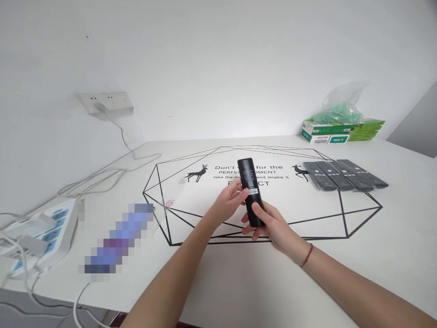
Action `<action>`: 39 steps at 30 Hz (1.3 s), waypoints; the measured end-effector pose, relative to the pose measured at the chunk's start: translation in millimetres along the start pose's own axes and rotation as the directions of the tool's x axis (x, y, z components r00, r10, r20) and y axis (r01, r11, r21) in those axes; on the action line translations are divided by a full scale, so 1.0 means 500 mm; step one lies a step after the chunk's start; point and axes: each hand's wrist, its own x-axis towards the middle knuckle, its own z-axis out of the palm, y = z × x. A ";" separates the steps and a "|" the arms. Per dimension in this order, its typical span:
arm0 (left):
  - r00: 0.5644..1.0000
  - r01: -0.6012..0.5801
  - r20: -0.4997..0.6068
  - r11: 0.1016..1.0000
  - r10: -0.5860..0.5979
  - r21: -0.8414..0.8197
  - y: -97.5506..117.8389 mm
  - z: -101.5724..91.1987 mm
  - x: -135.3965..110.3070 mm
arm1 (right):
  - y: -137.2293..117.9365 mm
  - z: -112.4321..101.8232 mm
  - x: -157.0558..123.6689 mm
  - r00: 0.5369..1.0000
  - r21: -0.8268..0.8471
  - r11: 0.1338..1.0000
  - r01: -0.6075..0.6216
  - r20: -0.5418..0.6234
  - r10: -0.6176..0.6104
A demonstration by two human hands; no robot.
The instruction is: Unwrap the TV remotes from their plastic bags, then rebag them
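Note:
A black remote control (250, 182) is held back side up over the middle of the table, its printed text and a white label showing. My left hand (229, 199) grips its left edge, thumb by the label. Around its lower end is my right hand (269, 221), with the thumb pressed on the back near the battery cover and the fingers beneath. Several more remote controls (344, 175) in clear wrapping lie side by side to the right. A clear plastic bag (174, 196) with a red mark seems to lie left of my hands.
Green and white boxes (326, 132) with a clear bag of green stuff (341, 111) stand at the back right. At left are a white power strip (61, 237) with cables, a blurred-out device (118, 241) on a cord, and a wall socket (114, 101). The white table (218, 278) bears deer and line prints.

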 end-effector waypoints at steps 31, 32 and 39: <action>0.655 0.752 -0.706 0.320 -0.269 0.576 -0.030 -0.217 -0.025 | 0.004 0.006 -0.003 0.990 -0.099 0.991 -0.088 0.104 0.098; 0.652 0.756 -0.708 0.306 -0.271 0.579 -0.030 -0.218 -0.026 | 0.004 0.006 -0.003 0.989 -0.099 0.991 -0.088 0.107 0.099; 0.662 0.745 -0.688 0.160 -0.298 0.648 -0.038 -0.226 -0.033 | 0.001 0.007 -0.002 0.988 -0.109 0.990 -0.094 0.114 0.106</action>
